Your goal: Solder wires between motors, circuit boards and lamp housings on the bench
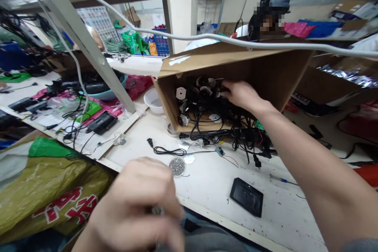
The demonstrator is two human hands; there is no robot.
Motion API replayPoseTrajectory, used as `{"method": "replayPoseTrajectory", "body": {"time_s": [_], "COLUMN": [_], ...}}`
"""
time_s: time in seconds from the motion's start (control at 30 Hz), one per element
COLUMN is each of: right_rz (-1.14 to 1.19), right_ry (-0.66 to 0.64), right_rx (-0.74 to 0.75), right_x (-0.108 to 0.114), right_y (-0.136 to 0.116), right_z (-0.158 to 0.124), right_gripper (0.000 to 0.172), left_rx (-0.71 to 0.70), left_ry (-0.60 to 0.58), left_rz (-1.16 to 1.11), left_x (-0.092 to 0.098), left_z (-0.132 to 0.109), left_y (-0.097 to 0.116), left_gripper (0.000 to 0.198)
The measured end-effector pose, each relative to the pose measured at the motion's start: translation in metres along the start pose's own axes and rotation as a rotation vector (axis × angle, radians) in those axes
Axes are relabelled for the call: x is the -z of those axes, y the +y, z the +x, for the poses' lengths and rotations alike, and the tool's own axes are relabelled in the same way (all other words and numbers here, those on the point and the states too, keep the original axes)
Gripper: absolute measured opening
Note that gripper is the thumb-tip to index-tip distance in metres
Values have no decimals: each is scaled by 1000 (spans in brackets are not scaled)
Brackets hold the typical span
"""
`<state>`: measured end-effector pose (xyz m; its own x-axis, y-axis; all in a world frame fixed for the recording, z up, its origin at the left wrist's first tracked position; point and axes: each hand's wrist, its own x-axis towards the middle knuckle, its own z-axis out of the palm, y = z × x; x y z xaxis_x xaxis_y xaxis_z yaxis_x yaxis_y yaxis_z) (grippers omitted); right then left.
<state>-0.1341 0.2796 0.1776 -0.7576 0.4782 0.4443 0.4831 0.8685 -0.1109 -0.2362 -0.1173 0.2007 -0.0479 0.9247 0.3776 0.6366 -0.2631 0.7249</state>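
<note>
My right hand [240, 94] reaches inside a cardboard box [189, 67] lying on its side, its fingertips bent down among black corded parts [203, 104]. What those fingers grip, if anything, is hidden. Close to the camera, my left hand [138, 204] is blurred, with curled fingers; a small greyish bit shows between them, too smeared to name. In front of the box lie a corded plug [150, 141], a small circuit board [219, 151] with thin wires, and a round dish of small metal screws [177, 166]. A black rectangular plastic cover [247, 197] rests near the table edge.
A white bowl [153, 100] stands left of the box, near a slanted metal post [97, 55]. A white cable [189, 38] hangs across the view. A blue basket [112, 92] holds black parts. Another person [268, 15] is beyond the box.
</note>
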Motion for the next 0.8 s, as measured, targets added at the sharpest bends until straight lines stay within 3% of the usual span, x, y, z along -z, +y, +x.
{"method": "replayPoseTrajectory", "body": {"time_s": [0.07, 0.13, 0.23, 0.3, 0.37, 0.47, 0.5, 0.57, 0.67, 0.8], "right_rz": [61, 83, 29, -3, -66, -98, -109, -114, 38, 328], "right_ry": [179, 280, 247, 238, 284, 296, 290, 310, 318, 137], "right_rx": [-57, -86, 19, 146, 255, 457, 513, 555, 404, 221], "right_x": [26, 51, 74, 80, 79, 69, 64, 50, 31, 13], "right_y": [6, 9, -6, -30, -63, -115, -129, -147, -146, -108], "right_z": [-1, -10, -39, -70, -106, -155, -167, -183, -189, -189], "right_gripper": [26, 29, 26, 23, 24, 27, 26, 23, 27, 37], "left_rx": [52, 155, 375, 486, 488, 352, 329, 364, 523, 656], "left_ry": [-37, -26, -13, -14, 5, 66, 113, 234, 300, 309], "left_rz": [-135, -243, -411, -568, -724, -922, -959, -979, -948, -863], "left_x": [-6, -19, -47, -66, -84, -104, -108, -113, -111, -101], "left_z": [11, 20, 26, 29, 32, 40, 42, 45, 44, 40], "left_y": [-12, -31, -62, -74, -76, -64, -59, -51, -52, -71], "left_gripper": [26, 30, 35, 34, 49, 98, 98, 79, 68, 69]}}
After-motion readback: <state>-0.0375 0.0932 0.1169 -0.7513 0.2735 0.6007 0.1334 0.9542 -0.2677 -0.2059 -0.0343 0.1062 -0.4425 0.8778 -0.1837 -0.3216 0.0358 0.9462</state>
